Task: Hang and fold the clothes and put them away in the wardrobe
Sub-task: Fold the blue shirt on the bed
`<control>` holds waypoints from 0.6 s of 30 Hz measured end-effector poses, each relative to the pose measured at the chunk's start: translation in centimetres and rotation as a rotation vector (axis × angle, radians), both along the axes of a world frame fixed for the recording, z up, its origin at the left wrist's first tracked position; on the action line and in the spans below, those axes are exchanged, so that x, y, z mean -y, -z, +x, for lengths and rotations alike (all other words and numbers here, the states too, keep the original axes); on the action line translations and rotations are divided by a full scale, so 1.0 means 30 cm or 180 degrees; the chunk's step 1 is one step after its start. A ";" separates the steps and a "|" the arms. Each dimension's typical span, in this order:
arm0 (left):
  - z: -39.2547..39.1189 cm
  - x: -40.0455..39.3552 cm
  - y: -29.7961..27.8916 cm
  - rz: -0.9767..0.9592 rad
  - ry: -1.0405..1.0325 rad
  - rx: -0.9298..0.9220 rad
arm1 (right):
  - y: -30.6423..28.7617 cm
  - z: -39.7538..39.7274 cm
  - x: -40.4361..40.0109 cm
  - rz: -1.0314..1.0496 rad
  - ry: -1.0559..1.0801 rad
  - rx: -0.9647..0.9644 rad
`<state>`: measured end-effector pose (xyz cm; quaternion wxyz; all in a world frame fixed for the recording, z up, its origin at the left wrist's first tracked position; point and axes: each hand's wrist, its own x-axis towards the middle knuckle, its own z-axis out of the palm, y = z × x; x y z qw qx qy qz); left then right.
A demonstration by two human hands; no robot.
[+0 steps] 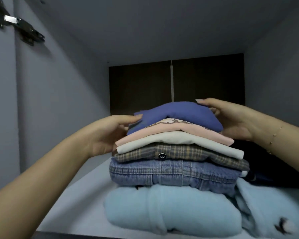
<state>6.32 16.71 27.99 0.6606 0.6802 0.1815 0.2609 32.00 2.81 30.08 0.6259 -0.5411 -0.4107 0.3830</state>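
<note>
A stack of folded clothes stands on the wardrobe shelf. From the top it holds a blue garment, a pink top, a white piece, a plaid shirt, blue denim and a light blue fleece. My left hand holds the left end of the blue garment, thumb on top and fingers beneath it. My right hand grips its right end, fingers over the back and thumb at the side.
The grey wardrobe walls close in on the left and right, with a dark back panel behind the stack. A black door hinge sits at the upper left. Dark clothing lies to the right of the stack.
</note>
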 end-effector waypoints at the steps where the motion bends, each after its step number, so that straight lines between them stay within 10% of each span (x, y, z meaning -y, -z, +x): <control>1: 0.012 0.025 0.002 0.0250 -0.0254 0.0030 | -0.003 -0.019 0.003 -0.0035 0.0075 0.0016; 6: 0.029 0.080 -0.062 0.0052 -0.0747 0.0901 | -0.034 -0.094 0.014 0.0016 0.0445 0.0034; 9: -0.008 0.073 -0.109 -0.0454 -0.0568 0.1271 | -0.087 -0.064 0.035 0.0445 0.0320 -0.0962; 18: -0.052 -0.002 0.011 -0.0696 -0.0040 0.0322 | 0.075 -0.015 0.075 -0.0205 0.0170 -0.0436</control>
